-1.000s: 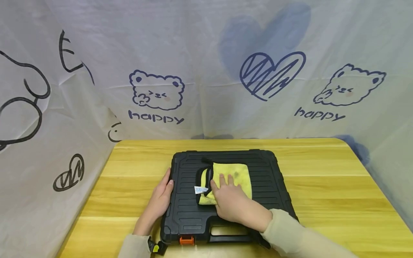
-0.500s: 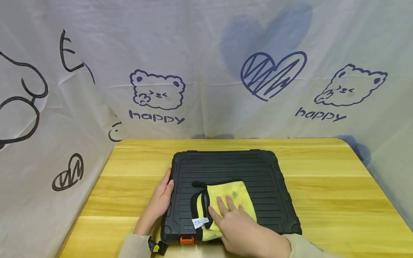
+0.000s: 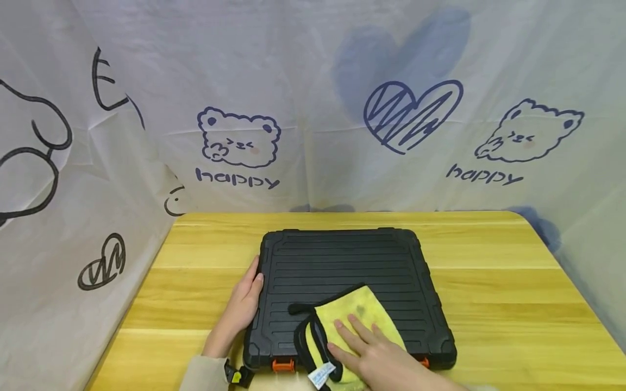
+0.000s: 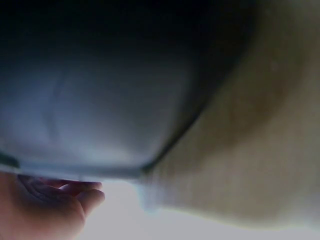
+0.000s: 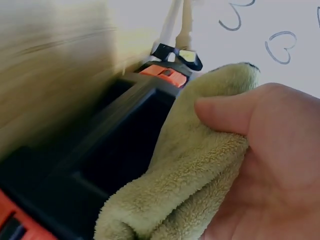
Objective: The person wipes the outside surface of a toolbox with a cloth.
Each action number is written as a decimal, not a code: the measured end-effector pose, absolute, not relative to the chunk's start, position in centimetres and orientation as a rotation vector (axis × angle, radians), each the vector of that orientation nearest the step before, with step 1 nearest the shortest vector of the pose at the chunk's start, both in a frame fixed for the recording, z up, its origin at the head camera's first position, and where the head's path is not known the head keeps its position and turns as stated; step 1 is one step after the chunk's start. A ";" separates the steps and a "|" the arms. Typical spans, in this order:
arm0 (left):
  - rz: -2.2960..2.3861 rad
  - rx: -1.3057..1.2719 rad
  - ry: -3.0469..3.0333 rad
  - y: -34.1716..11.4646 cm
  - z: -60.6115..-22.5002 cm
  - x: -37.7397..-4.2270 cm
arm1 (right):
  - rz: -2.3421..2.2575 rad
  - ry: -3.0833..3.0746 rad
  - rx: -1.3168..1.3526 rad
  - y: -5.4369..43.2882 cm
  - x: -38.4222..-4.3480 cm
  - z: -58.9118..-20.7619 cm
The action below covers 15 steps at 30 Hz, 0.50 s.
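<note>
A black ridged plastic tool case (image 3: pixel 337 260) lies flat on the table. My left hand (image 3: pixel 242 301) rests against its left side, the fingers stretched along the edge. At the case's front edge my right hand (image 3: pixel 386 364) holds a folded yellow cloth (image 3: pixel 367 312) with black trim and a white label (image 3: pixel 321 374). Its fingers lie spread on top of the cloth. In the right wrist view the thumb (image 5: pixel 222 114) presses the cloth from the near side, and the cloth hangs over the case's front. The left wrist view is dark and blurred, with part of the left hand (image 4: pixel 50 210) low down.
Orange latches sit on the case's front, one on the left (image 3: pixel 283 365) and one partly behind the right hand (image 3: pixel 424 363). The wood-grain table (image 3: pixel 499 293) extends to both sides. A white printed curtain (image 3: pixel 313 81) closes off the back and sides.
My right hand has drawn the cloth from the middle of the case toward its front edge and turned it slightly. The left hand has stayed at the case's left side.
</note>
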<state>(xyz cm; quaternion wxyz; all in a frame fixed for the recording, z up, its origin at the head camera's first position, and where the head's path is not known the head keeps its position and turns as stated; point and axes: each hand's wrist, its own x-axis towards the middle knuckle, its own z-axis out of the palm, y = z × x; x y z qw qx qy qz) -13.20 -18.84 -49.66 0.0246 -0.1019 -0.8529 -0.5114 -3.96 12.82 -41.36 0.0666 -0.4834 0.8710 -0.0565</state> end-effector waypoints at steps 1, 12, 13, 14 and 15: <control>-1.576 -0.314 -2.640 -18.9 -49.7 -13.2 | -0.192 2.633 -1.499 13.2 -3.9 -41.5; -1.586 -0.300 -2.644 -18.7 -49.6 -13.3 | -0.509 2.406 -1.670 17.6 -4.7 -42.3; -1.590 -0.293 -2.645 -18.7 -49.6 -13.2 | -0.514 2.381 -1.694 18.1 -4.9 -42.2; -1.596 -0.289 -2.645 -18.7 -49.6 -13.2 | -0.532 2.353 -1.696 18.5 -5.2 -42.1; -1.602 -0.289 -2.645 -18.7 -49.5 -13.2 | -0.549 2.323 -1.703 18.8 -5.5 -42.0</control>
